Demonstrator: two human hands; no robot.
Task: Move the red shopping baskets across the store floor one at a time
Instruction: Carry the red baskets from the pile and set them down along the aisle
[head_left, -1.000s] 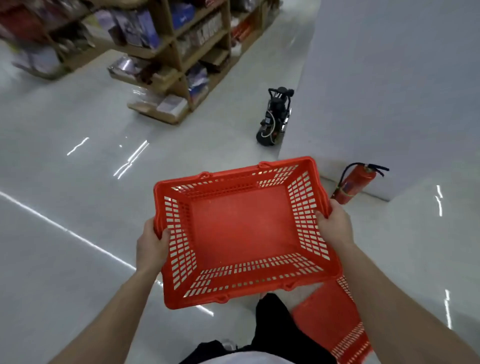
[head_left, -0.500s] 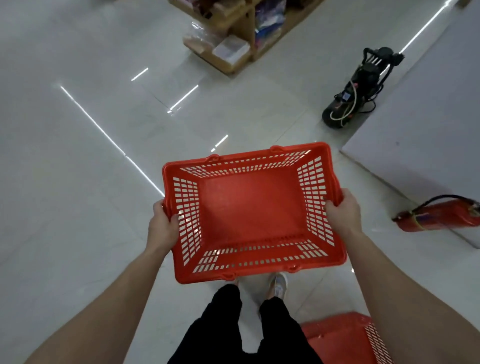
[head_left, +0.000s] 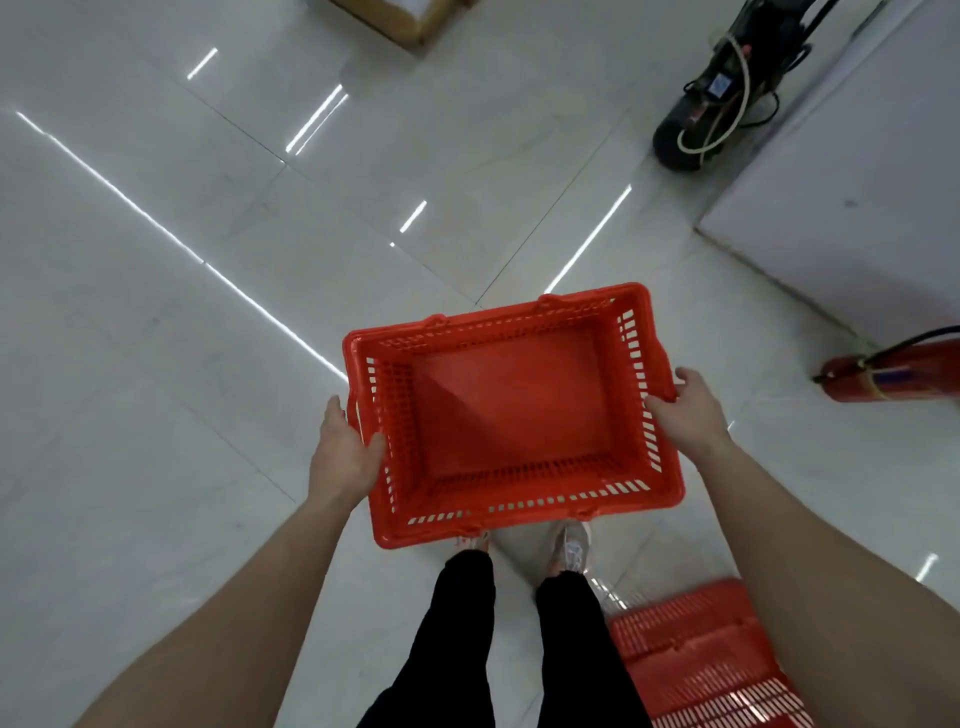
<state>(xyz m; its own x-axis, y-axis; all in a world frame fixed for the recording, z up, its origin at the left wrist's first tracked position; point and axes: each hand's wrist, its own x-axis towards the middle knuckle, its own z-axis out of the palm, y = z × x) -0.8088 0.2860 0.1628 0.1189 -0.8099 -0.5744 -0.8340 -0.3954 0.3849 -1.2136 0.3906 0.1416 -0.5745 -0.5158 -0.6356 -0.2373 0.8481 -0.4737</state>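
Left hand (head_left: 345, 452): closed on the left rim of the red basket (head_left: 511, 415), thumb inside.
Right hand (head_left: 683, 413): closed on the right rim.
Arms: stretched forward, bare.

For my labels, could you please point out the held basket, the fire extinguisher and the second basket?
held basket (head_left: 511, 410), head view, inner floor.
fire extinguisher (head_left: 898, 376), head view, red cylinder.
second basket (head_left: 696, 649), head view, slotted side.
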